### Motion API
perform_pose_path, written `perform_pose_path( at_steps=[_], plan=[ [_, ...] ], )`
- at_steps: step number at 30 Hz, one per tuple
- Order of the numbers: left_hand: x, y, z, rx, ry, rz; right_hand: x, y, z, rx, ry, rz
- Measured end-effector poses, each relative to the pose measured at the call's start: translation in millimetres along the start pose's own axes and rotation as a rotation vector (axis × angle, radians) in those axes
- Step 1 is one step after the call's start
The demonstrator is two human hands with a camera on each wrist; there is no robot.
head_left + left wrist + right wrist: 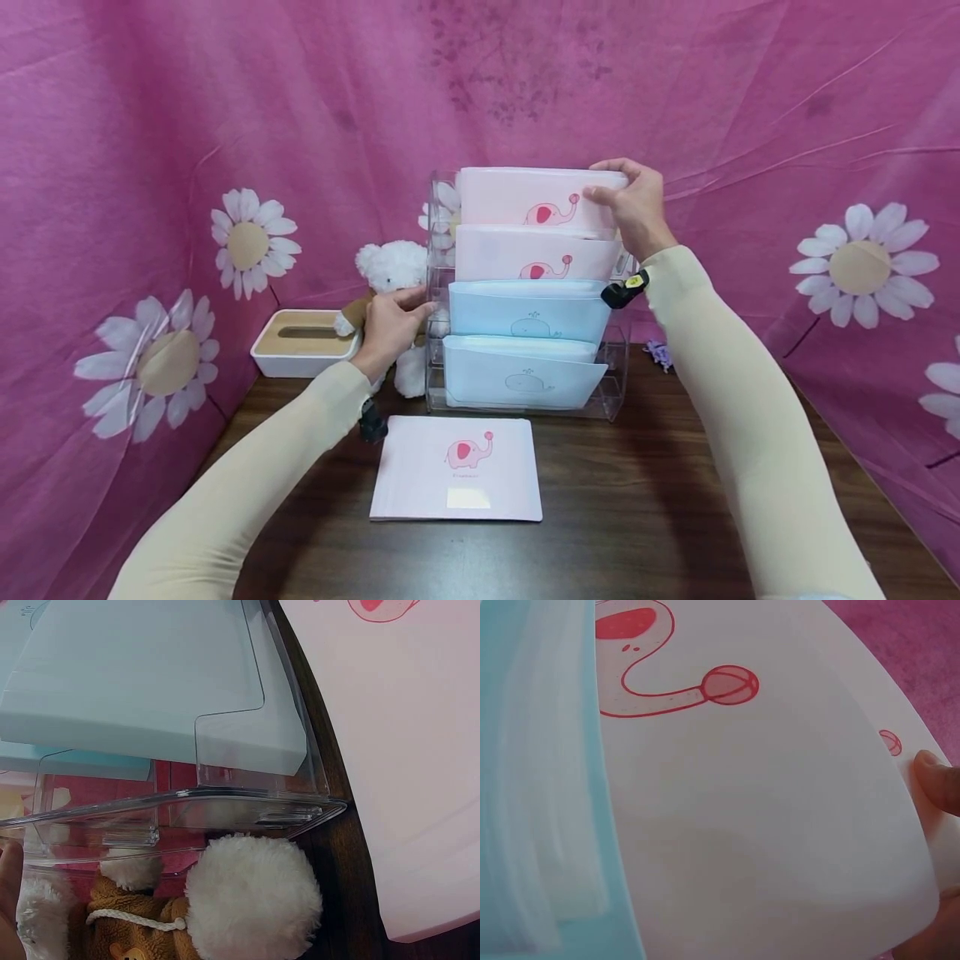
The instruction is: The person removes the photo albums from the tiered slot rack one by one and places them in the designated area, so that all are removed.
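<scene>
In the head view, my right hand (633,204) pinches the upper right corner of the top pink folder (510,192), which has an elephant drawing. The thumb (937,780) lies on its front face and the other fingers go behind it. This folder stands in the uppermost tier of a clear plastic rack (615,367). Below it are another pink folder (491,254) and two pale blue whale folders, an upper one (487,315) and a lower one (480,375). My left hand (390,329) is at the rack's left side, its fingers extended towards the edge; exact contact is unclear.
Another pink elephant folder (420,475) lies flat on the wooden table (600,508) before the rack. A white teddy bear (397,262) in brown clothing sits behind my left hand, beside a white tissue box (292,367). Something small and purple (660,356) lies right of the rack.
</scene>
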State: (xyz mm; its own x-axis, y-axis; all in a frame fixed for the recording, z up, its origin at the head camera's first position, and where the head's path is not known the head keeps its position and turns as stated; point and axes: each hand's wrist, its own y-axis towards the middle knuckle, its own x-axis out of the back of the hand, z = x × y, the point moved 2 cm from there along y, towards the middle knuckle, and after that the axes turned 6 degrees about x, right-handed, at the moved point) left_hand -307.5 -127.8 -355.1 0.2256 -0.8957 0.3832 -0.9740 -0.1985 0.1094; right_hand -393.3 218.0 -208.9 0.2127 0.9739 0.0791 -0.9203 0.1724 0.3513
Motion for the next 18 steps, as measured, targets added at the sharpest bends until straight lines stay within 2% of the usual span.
perform_pose_path(
  at_steps=[7, 18],
  plan=[
    [-1.1, -0.2, 1.1, -0.009, 0.008, -0.006, 6.5, -2, 3, 0.046, 0.062, -0.021],
    [-1.7, 0.0, -0.1, -0.013, -0.011, 0.004, 17.0, -2, 20, 0.105, 0.185, -0.076]
  ],
)
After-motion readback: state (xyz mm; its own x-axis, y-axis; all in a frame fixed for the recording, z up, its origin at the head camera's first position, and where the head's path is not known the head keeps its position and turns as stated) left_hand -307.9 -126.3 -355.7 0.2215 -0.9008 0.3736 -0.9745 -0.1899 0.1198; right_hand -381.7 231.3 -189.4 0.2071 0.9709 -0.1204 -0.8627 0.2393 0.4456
